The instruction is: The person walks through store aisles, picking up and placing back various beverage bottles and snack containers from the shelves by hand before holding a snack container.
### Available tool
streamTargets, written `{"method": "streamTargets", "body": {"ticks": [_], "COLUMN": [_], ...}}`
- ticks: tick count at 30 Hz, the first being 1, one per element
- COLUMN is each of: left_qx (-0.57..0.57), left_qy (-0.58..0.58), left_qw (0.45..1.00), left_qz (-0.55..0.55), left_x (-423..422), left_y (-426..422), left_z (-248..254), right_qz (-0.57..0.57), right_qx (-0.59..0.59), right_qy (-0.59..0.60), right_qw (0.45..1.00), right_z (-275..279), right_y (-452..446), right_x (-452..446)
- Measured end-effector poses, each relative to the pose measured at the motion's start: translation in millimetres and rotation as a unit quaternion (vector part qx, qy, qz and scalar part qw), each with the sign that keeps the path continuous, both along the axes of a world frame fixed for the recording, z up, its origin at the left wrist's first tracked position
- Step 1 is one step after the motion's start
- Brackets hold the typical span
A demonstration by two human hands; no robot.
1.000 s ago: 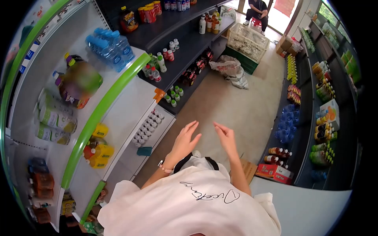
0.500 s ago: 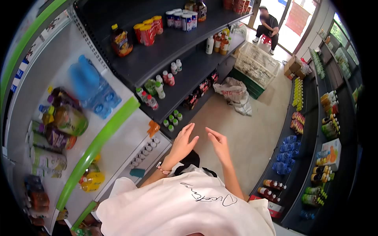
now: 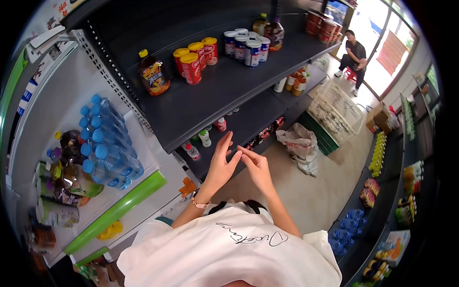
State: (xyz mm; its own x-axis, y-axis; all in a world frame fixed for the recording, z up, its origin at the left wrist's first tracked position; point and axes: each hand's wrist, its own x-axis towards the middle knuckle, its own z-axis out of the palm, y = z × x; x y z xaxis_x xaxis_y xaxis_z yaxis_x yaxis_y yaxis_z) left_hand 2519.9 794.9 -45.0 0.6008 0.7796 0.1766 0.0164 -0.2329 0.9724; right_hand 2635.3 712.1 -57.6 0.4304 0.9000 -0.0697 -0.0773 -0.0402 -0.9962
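Observation:
My left hand (image 3: 221, 165) is raised in front of my chest with its fingers stretched out and nothing in it. Close beside it, my right hand (image 3: 257, 168) is also without anything, its fingers slightly bent and its thumb near my left thumb. Beyond the hands stands a dark shelf (image 3: 210, 93). On its upper board are a dark drink bottle (image 3: 154, 74), several red cans with yellow lids (image 3: 192, 69) and a group of blue-and-white cans (image 3: 252, 51). Small bottles, including a white one with a green cap (image 3: 204, 138), stand lower down, partly hidden by my left hand.
Blue-capped water bottles (image 3: 112, 143) and other drinks fill the left shelf, edged by a green strip (image 3: 117, 210). A white crate (image 3: 337, 112) on a green one and a plastic sack (image 3: 301, 148) stand on the floor. A person (image 3: 354, 57) sits by the door. Another stocked shelf runs along the right.
My view has turned left and closer to the dark shelf, so its boards appear larger. My hands have come nearer to each other, with the thumbs almost meeting.

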Motion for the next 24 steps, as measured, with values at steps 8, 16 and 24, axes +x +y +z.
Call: {"method": "streamTargets", "body": {"ticks": [8,16,24], "left_qx": [0.055,-0.062,0.092], "left_qy": [0.014,-0.011,0.065], "left_qw": [0.986,0.954,0.87], "left_qz": [0.155,0.292,0.48], "left_x": [50,118,160], "left_y": [72,194,292], "left_z": [27,61,-1], "right_qz": [0.146,0.243,0.333], "right_qx": [0.141,0.157,0.106], "right_qy": [-0.071,-0.189,-0.281], "right_qw": [0.977,0.938,0.894], "right_z": [36,17,-12], "right_y": [109,255,309], "right_x": [72,134,166]}}
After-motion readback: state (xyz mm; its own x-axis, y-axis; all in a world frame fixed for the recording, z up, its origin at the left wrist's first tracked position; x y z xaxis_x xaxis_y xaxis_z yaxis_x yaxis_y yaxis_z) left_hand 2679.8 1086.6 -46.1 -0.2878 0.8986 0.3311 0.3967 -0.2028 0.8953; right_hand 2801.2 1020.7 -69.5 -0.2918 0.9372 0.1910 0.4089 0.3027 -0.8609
